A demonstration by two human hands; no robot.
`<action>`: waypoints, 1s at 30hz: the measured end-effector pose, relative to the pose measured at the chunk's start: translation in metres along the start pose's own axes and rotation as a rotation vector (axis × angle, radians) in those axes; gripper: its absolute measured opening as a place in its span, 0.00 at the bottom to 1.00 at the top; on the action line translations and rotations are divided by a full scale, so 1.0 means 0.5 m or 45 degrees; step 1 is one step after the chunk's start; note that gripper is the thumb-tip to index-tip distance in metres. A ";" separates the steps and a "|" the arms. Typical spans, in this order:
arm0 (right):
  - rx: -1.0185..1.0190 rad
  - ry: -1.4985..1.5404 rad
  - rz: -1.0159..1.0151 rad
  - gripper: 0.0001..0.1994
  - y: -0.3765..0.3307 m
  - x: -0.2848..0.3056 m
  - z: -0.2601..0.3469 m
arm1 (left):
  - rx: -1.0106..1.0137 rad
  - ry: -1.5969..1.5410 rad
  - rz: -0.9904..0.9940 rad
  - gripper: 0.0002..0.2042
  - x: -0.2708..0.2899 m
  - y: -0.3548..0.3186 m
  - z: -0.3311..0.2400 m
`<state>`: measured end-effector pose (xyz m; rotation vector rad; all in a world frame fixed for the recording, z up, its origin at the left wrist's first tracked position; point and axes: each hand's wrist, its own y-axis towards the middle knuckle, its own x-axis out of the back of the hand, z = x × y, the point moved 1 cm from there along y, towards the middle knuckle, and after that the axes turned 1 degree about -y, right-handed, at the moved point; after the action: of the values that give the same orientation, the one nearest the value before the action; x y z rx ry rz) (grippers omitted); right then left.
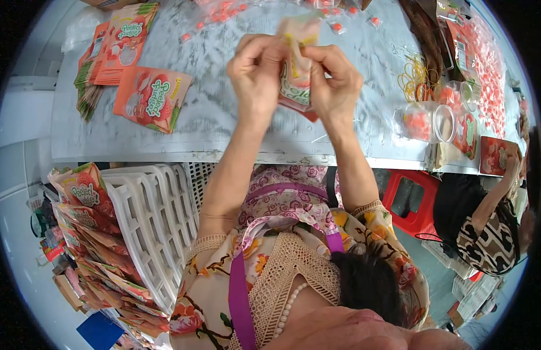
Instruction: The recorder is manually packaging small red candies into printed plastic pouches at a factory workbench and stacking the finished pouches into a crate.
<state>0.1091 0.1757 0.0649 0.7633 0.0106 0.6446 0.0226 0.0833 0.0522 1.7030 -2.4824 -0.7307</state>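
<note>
Above the table, a pink-and-red printed candy pouch (295, 88) is held between my two hands. My left hand (253, 73) pinches its upper left edge with thumb and bent fingers. On the other side, my right hand (336, 81) grips the upper right edge the same way. The pouch's top, pointing away from me, is blurred, so I cannot tell whether it is sealed. Left of my hands lies a flat red pouch (152, 100) of like print. Behind it, a fanned stack of the same pouches (121, 49) leans together.
Small wrapped red candies (338, 28) lie at the table's far side. At right are clear jars (444, 123) with red candies, yellow rubber bands (419, 77) and a large candy pile (487, 70). A white plastic crate (151, 216) of pouches stands lower left. Another person's arm (495, 189) reaches in at right.
</note>
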 end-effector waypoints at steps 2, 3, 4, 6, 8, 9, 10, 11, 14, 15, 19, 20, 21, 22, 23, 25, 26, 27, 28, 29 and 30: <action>-0.298 0.201 -0.108 0.03 0.013 0.052 -0.059 | 0.019 0.017 0.023 0.04 0.055 0.010 0.010; -0.479 0.467 -0.097 0.03 0.031 0.078 -0.080 | 0.064 -0.071 -0.030 0.04 0.079 0.013 0.017; -0.478 0.471 -0.094 0.03 0.029 0.076 -0.086 | 0.108 -0.159 -0.082 0.05 0.099 0.016 0.023; -0.435 0.410 -0.083 0.04 0.024 0.075 -0.078 | 0.144 -0.190 -0.075 0.06 0.112 0.021 0.014; -0.465 0.521 -0.134 0.04 0.020 0.073 -0.063 | 0.370 -0.288 0.191 0.09 0.115 0.025 -0.006; -0.463 0.536 -0.111 0.04 0.020 0.074 -0.057 | 0.369 -0.284 0.187 0.09 0.113 0.024 -0.022; -0.461 0.550 -0.087 0.04 0.018 0.073 -0.054 | 0.358 -0.221 0.361 0.11 0.109 0.020 -0.039; -0.461 0.554 -0.087 0.04 0.015 0.068 -0.051 | 0.343 -0.156 0.537 0.13 0.106 0.018 -0.049; -0.367 0.485 -0.012 0.05 0.009 0.057 -0.043 | 0.346 -0.193 0.467 0.13 0.111 0.018 -0.039; -0.390 0.453 0.102 0.05 0.014 0.061 -0.041 | 0.344 -0.196 0.467 0.13 0.111 0.014 -0.040; -0.066 0.116 0.410 0.13 0.085 0.088 0.007 | 0.258 0.015 0.324 0.09 0.105 -0.011 -0.051; 0.258 -0.263 0.497 0.16 0.101 0.090 0.026 | 0.192 0.160 0.348 0.07 0.100 -0.015 -0.056; 0.259 -0.259 0.500 0.16 0.107 0.084 0.036 | 0.192 0.163 0.344 0.07 0.103 -0.021 -0.050; 0.242 -0.359 0.673 0.15 0.111 0.067 0.045 | 0.170 0.231 0.343 0.07 0.110 -0.030 -0.038; 0.221 -0.475 0.836 0.15 0.118 0.057 0.052 | 0.145 0.286 0.355 0.07 0.105 -0.032 -0.032; 0.271 -0.544 0.941 0.13 0.122 0.047 0.038 | 0.088 0.322 0.355 0.07 0.093 -0.031 -0.030; 0.277 -0.537 0.949 0.13 0.120 0.046 0.039 | 0.037 0.377 0.340 0.07 0.094 -0.035 -0.032; 0.295 -0.540 0.957 0.12 0.118 0.044 0.039 | 0.038 0.382 0.328 0.07 0.095 -0.040 -0.034; 0.312 -0.542 0.965 0.12 0.117 0.041 0.040 | 0.049 0.353 0.289 0.07 0.097 -0.044 -0.036; 0.312 -0.541 0.970 0.12 0.113 0.036 0.040 | 0.060 0.320 0.258 0.07 0.100 -0.046 -0.035; 0.296 -0.493 0.961 0.12 0.110 0.032 0.040 | 0.064 0.320 0.255 0.07 0.104 -0.048 -0.036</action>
<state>0.0973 0.2015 0.1183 1.1165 -0.5897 1.2109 0.0282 0.0240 0.0470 1.4296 -2.4631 -0.4116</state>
